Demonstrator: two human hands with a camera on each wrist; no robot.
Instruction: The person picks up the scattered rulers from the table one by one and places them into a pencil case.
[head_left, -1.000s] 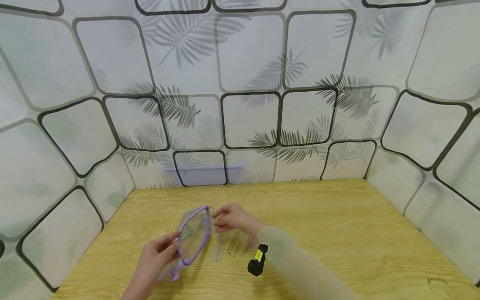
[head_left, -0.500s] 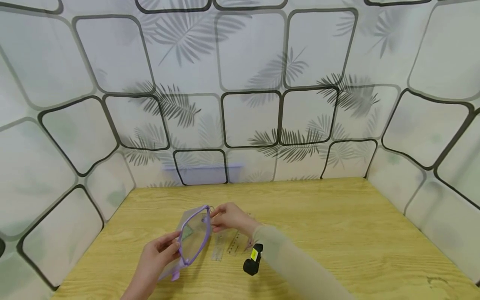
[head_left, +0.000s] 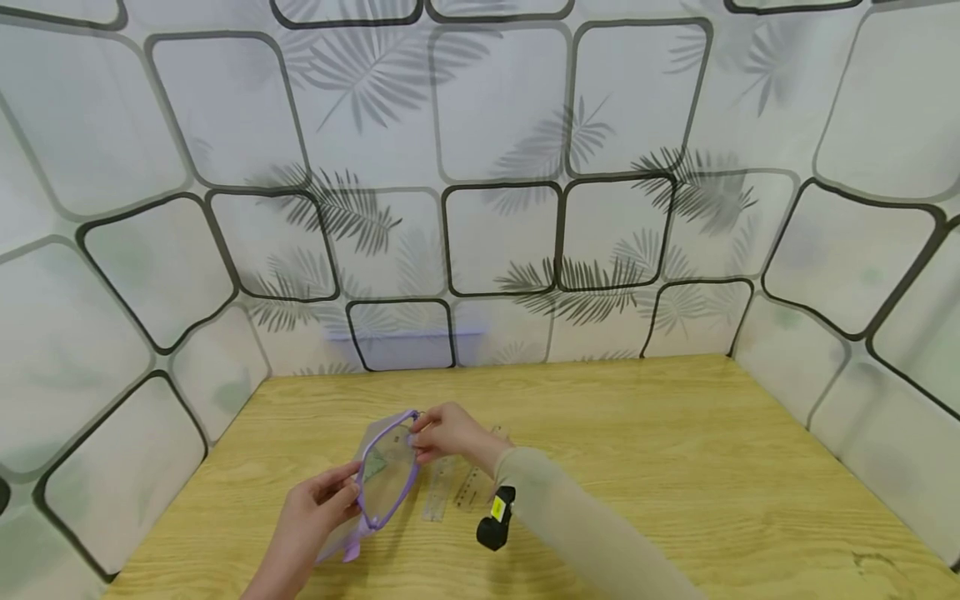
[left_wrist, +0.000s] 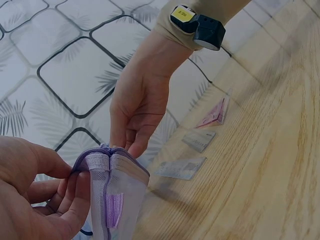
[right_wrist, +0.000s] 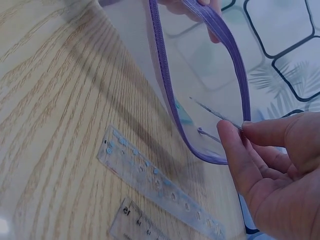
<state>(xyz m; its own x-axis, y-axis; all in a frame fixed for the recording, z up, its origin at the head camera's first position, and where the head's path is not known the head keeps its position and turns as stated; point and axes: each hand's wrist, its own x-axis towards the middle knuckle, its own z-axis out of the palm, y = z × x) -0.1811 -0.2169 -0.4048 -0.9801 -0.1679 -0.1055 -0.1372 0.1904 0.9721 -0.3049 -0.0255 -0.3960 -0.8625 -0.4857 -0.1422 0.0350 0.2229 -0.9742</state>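
Observation:
A see-through zip pouch (head_left: 414,478) with purple edging stands tilted, its mouth wide apart. My left hand (head_left: 318,500) pinches the near side of the rim between thumb and fingers. At the far side of the mouth, my right hand (head_left: 447,435) pinches a thin greyish strip (right_wrist: 215,111) between thumb and index finger. Seen nearly edge-on in the right wrist view, the strip points into the pouch; I cannot tell its kind. A green set square (head_left: 373,465) shows inside the pouch, and a small purple-tipped piece (right_wrist: 201,131) lies beside the strip.
On the wooden table (head_left: 637,467), right of the pouch, lie a clear ruler (head_left: 436,496), a second ruler (head_left: 472,487) and a pink set square (left_wrist: 214,116), partly under my right forearm in the head view. Patterned cloth walls (head_left: 498,125) enclose the table.
My right hand has moved left, from beside the pouch to its mouth, its fingertips now overlapping the opening. The left hand and pouch stay almost still.

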